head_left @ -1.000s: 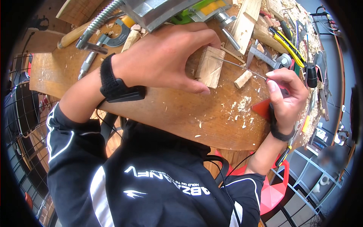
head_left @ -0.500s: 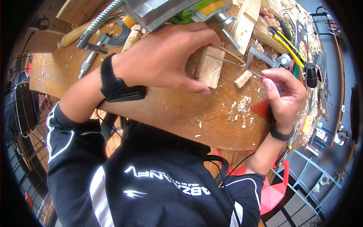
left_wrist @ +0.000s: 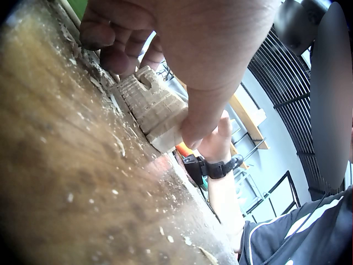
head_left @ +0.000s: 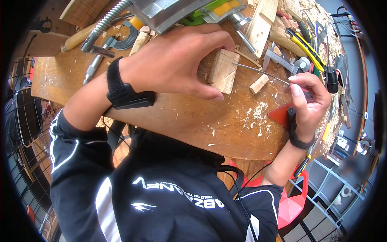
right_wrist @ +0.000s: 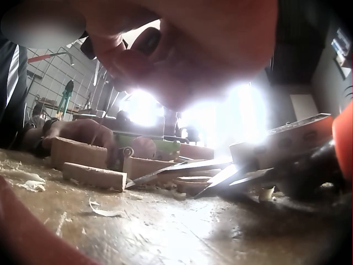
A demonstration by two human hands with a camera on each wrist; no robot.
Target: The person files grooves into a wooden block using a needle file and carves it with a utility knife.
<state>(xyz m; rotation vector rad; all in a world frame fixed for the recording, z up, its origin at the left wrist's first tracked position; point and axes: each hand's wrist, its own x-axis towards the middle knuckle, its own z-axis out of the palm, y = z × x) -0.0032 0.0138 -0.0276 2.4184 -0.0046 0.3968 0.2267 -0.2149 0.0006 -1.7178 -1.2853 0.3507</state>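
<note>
My left hand [head_left: 173,60] holds a small wooden block [head_left: 223,78] down on the bench, thumb at its near side and fingers at the far side. In the left wrist view the block [left_wrist: 160,113] shows a cut notch in its end. My right hand [head_left: 309,94] pinches a thin metal rod-like tool [head_left: 260,72] between thumb and fingers. Its far tip overlaps the block's top right part in the head view, and its handle end is hidden in the palm. A small wood offcut [head_left: 259,84] lies under the rod, beside the block.
Beyond the left hand stands a metal vise [head_left: 161,14]. A caliper [head_left: 280,60], yellow-handled pliers [head_left: 308,50] and wood strips [head_left: 262,24] crowd the back right. An orange-red flat piece [head_left: 279,116] lies near the right wrist. Shavings [head_left: 258,115] scatter over the bench [head_left: 181,121].
The right hand first moved the rod left, further over the block, then drew it back right, so less of it overlaps the block now. The left hand and block stayed still.
</note>
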